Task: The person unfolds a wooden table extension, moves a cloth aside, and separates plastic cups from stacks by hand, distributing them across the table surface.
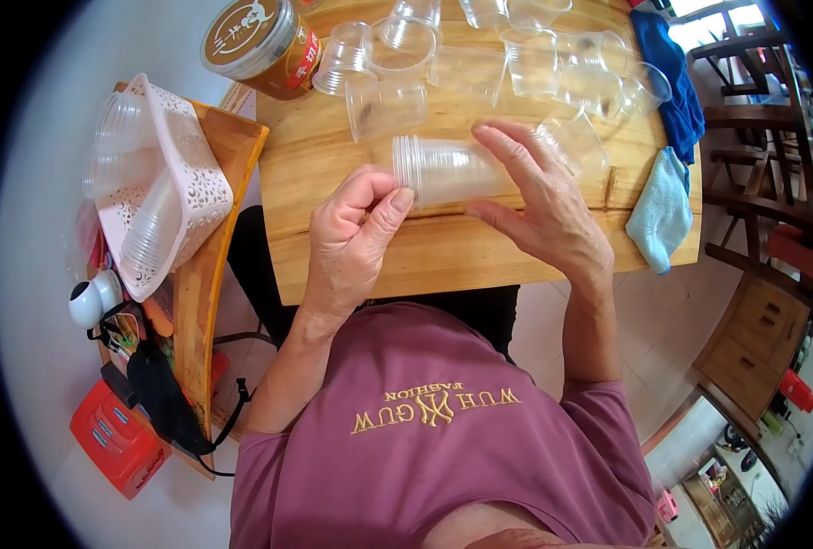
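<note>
A stack of clear plastic cups (448, 169) lies on its side just above the wooden table (333, 261), rims toward the left. My left hand (356, 233) pinches the rims at the stack's left end between thumb and fingers. Around the stack's right end, my right hand (548, 197) is spread, thumb and fingers apart, with nothing gripped. A loose clear cup (576, 146) lies tilted just behind my right hand. Another clear cup (386, 108) rests behind the stack.
More clear cups (466, 71) stand and lie along the table's back. At back left is a brown-lidded tub (260, 46). A pink basket (187, 151) of stacked cups sits left. Light blue (660, 215) and dark blue cloths (672, 87) lie at the right edge.
</note>
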